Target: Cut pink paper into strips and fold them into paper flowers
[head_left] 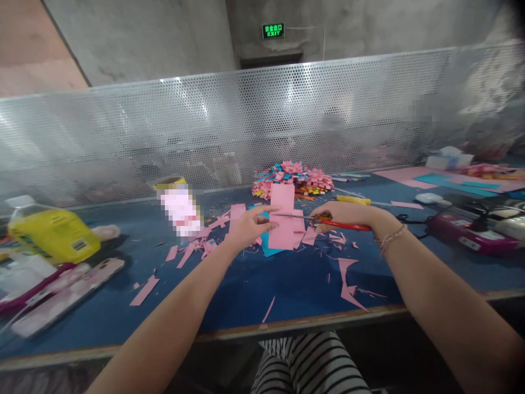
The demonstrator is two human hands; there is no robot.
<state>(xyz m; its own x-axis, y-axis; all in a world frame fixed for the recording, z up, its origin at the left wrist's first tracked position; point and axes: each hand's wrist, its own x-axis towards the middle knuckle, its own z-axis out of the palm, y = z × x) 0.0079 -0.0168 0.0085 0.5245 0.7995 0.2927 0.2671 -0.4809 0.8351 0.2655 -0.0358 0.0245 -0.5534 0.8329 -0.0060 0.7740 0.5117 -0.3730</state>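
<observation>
My left hand (255,223) pinches the left edge of an upright pink paper strip (282,236) between thumb and fingers. In my right hand (334,213) is a pair of scissors (346,224) with red handles. Its blades point left and lie across the middle of the strip; whether they have cut into it I cannot tell. Under and beside the strip are more pink paper pieces (298,219) and a blue paper piece (266,247). Behind my hands sits a heap of small pink, blue and yellow paper pieces (291,175).
Pink scraps (209,232) litter the blue table (229,306). To the left are a yellow bottle (53,232), a phone (69,298) and a standing yellow-rimmed container (178,210). On the right lie a yellow-handled tool (353,201), a purple device (467,235) and paper sheets (410,176). A perforated metal panel (197,131) stands behind.
</observation>
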